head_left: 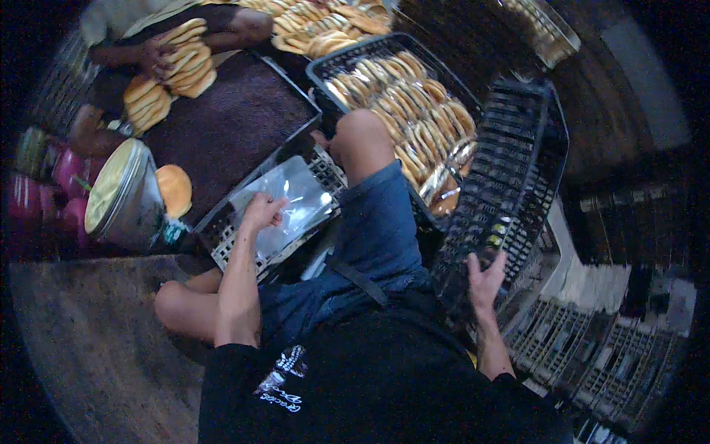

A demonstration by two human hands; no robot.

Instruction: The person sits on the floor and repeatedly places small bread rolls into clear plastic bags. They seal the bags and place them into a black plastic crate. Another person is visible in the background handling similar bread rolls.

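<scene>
Clear plastic bags point(303, 194), shiny and lying flat, rest on an upturned light crate point(285, 251) by my knees. My left hand point(265, 212) lies over their left part, fingers curled closed; whether a bag is pinched in them is hidden. On the right, my right hand point(486, 280) is at the near end of a black plastic crate point(506, 148), thumb and fingers apart. That crate stands tilted beside another dark crate point(333, 63), which holds rows of bagged round buns point(414, 111).
A large tray of dark filling point(229, 118) lies ahead. Another person's hand point(155, 59) holds stacked flat buns point(188, 63) there. A tub of pale cream point(118, 185) and a single bun point(174, 191) are at left. Stacked crates point(592, 355) stand at right.
</scene>
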